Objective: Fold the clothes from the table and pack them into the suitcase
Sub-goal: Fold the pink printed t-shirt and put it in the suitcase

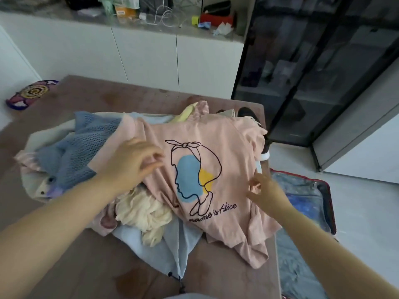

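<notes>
A brown desk point(97, 98) is carrying a heap of unfolded clothes point(82, 147), the pink T-shirt point(226, 147) lying spread on top. The left hand point(131, 162) and right hand point(267, 190) are reaching at its side edges, fingers wide, gripping nothing. The suitcase point(331, 203) is lying open on the floor beside; folding is seemingly just starting

Both bare forearms reach forward, the left hand point(133, 162) palm down with fingers loosely spread, the right hand point(266, 190) nearer the body, fingers relaxed and slightly parted.
</notes>
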`<state>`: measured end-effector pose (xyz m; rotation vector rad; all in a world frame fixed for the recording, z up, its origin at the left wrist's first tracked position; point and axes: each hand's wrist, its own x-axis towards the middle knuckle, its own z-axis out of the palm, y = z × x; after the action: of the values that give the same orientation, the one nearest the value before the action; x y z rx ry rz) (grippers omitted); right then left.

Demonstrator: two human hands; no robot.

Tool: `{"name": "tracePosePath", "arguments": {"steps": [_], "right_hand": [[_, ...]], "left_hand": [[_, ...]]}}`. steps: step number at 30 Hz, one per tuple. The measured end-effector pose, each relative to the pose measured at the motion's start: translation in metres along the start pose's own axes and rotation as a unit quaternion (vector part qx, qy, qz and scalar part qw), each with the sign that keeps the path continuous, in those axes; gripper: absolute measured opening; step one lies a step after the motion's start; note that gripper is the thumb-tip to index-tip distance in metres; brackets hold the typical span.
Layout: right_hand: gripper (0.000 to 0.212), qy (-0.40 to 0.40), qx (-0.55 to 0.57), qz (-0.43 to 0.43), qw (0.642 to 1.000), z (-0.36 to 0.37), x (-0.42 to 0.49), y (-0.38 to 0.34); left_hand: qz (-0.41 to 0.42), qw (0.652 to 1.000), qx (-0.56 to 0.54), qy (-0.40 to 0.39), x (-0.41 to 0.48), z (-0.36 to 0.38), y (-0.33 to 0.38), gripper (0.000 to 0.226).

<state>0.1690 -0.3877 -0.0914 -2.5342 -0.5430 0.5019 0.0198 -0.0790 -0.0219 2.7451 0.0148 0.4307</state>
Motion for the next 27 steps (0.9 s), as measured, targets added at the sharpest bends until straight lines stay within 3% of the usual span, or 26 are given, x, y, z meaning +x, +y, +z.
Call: {"name": "tracePosePath", "arguments": {"steps": [2,4,7,10,13,14,16,18,20,22,24,27], "right_hand": [[0.032,0.021,0.03,0.119,0.992,0.022,-0.015,0.03],[0.044,0.006,0.043,0.192,0.98,0.04,-0.026,0.044],[0.017,-0.001,-0.002,0.169,0.986,0.049,-0.038,0.044],[0.031,0.003,0.02,0.13,0.991,0.035,-0.041,0.036],[0.023,-0.023,0.13,0.107,0.985,0.009,-0.05,0.022],[0.017,-0.034,0.222,0.105,0.969,0.001,-0.055,0.019],[0.011,-0.046,0.424,0.105,0.898,-0.012,-0.066,0.017],[0.014,-0.018,0.51,0.126,0.851,-0.02,-0.075,0.025],[0.02,0.033,0.45,0.173,0.875,-0.015,-0.078,0.038],[0.026,0.082,0.305,0.227,0.921,-0.001,-0.076,0.054],[0.028,0.113,0.185,0.248,0.944,0.013,-0.072,0.069],[0.033,0.129,0.141,0.219,0.957,0.03,-0.075,0.06]], "left_hand": [[0.095,0.991,0.037,-0.082,-0.031,0.018,0.016,0.035],[0.165,0.97,0.137,-0.116,-0.053,0.039,0.025,0.031],[0.127,0.957,0.23,-0.12,-0.061,0.056,0.019,0.054],[0.114,0.96,0.25,-0.059,-0.05,0.055,0.004,0.018],[0.082,0.972,0.201,-0.094,-0.042,0.042,0.003,0.012],[0.071,0.977,0.171,-0.105,-0.042,0.038,0.004,0.016],[0.033,0.989,0.083,-0.118,-0.041,0.028,0.008,0.012],[-0.029,0.991,-0.049,-0.122,-0.039,0.015,0.016,0.021],[-0.073,0.972,-0.189,-0.119,-0.035,-0.004,0.025,0.011],[-0.094,0.957,-0.25,-0.116,-0.031,-0.022,0.025,0.007],[-0.108,0.966,-0.216,-0.098,-0.028,-0.035,0.022,0.022],[-0.129,0.984,-0.116,-0.044,-0.022,-0.032,0.022,0.023]]}}
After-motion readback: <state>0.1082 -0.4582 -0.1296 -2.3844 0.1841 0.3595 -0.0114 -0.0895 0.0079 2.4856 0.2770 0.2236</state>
